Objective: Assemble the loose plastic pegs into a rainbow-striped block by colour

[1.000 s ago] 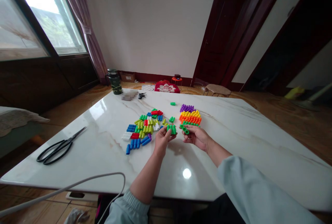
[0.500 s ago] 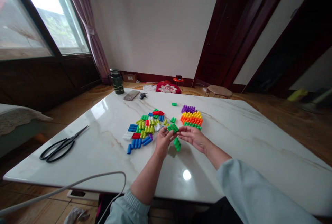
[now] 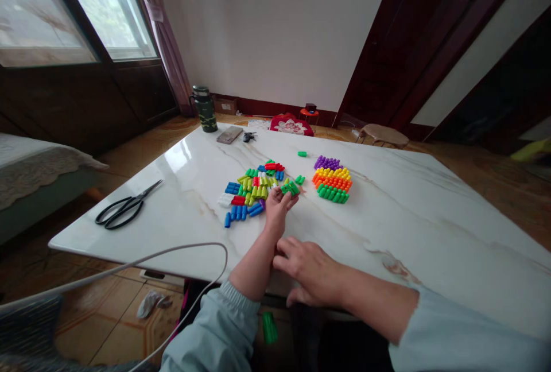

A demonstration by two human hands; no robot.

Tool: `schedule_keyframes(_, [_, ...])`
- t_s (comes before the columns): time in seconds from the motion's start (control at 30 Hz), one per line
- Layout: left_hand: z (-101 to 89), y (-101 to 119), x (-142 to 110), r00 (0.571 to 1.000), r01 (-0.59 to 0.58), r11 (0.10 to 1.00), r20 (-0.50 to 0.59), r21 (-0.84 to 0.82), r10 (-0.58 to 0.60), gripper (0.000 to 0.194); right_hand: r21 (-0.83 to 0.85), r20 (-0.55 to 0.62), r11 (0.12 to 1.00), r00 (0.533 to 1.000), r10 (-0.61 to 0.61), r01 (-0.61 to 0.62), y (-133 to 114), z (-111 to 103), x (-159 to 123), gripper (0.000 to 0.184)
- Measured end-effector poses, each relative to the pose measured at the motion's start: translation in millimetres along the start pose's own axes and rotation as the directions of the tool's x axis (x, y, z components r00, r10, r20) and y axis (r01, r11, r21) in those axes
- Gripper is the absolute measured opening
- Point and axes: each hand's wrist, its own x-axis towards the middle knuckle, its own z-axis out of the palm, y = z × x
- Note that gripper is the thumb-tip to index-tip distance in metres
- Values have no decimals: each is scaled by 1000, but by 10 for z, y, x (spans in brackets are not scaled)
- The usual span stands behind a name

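My left hand (image 3: 278, 206) is closed around a few joined green bullet-shaped plastic blocks (image 3: 290, 188), held up at the near side of a loose pile. My right hand (image 3: 310, 268) is over the table's front edge, just right of my left wrist. Its fingers are bent and the thumb is apart, with nothing visible in them. Below that edge, in front of my lap, is a single green block (image 3: 270, 328). The pile of blue, white, red, yellow-green and green blocks (image 3: 256, 192) lies left of centre. To its right, purple, yellow, orange and green blocks (image 3: 333, 179) stand in rows.
Black-handled scissors (image 3: 124, 209) lie at the left of the white marbled table (image 3: 387, 217). A camouflage flask (image 3: 204, 109), a phone (image 3: 229, 135) and keys (image 3: 248, 137) are at the back. One green block (image 3: 302, 154) lies apart. A pale cable (image 3: 172, 250) loops across the front left.
My right hand has moved from beside the left hand down to the table's front edge. Green blocks seen under my hands are gone from there; one green block now shows below the edge.
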Motion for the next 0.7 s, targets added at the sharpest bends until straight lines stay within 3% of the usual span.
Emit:
schedule_keyframes(0.1, [14,-2,3,1000,14,1000,-5,15,-14,49,-109,81,969,974,-213,221,-52,325,12,33])
schedule_keyframes(0.2, [27,-22,1,999,13,1000,42,22,-14,49,-118,-13,954,961,-277,274,50,512,5,33])
schedule_keyframes(0.33, [35,-46,-13,995,5,996,96,86,-13,48,-102,-117,964,960,-256,245,106,549,-31,30])
schedule_keyframes(0.57, [14,-50,-13,988,-33,980,156,198,2,41,3,-167,975,961,-220,224,88,535,-35,30])
schedule_keyframes(0.7, [39,-53,-12,988,-24,962,151,273,-18,28,109,-252,992,967,-31,60,-114,526,-165,18])
